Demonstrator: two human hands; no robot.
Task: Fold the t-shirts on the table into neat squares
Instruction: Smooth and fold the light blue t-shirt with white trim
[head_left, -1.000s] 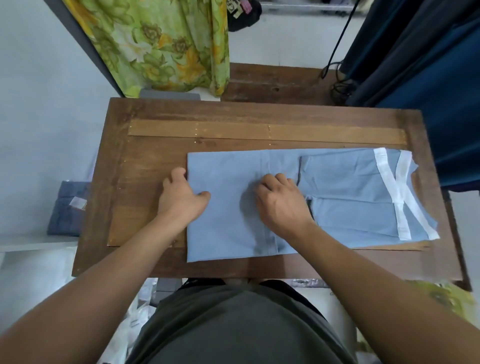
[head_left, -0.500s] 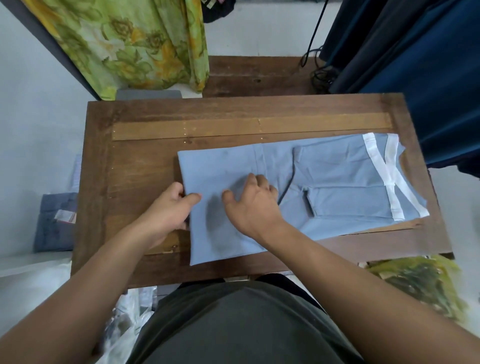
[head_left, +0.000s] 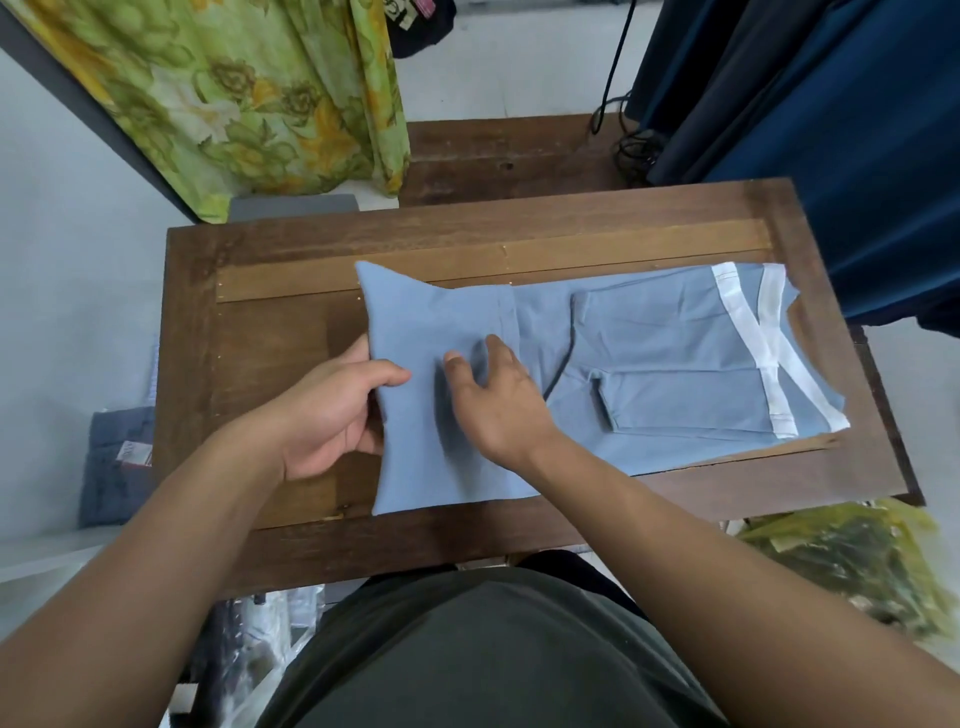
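Shirt (head_left: 665, 358) lies as a long strip on the table (head_left: 270, 364). Hem (head_left: 371, 312) is at the left fingers, white collar bands (head_left: 769, 332) are far out past the right fingertips.

Left hand (head_left: 327, 415): thumb (head_left: 392, 375) on top of the hem, fingers curled under, pinching it mid-edge. The edge bows in at the pinch.

Right hand (head_left: 501, 405): fingers spread and near straight, flat on the cloth just beside the left thumb, gripping nothing.

Next is probably the cross fold toward the collar.

Risks:
- Single mid-edge pinch, so hem corners either side of the left fingers can sag and the fold lands skewed.
- Right hand pins only a small patch. Pulling against it may bunch the cloth or drag open the tucked sleeve (head_left: 675, 400) just beyond its fingertips.
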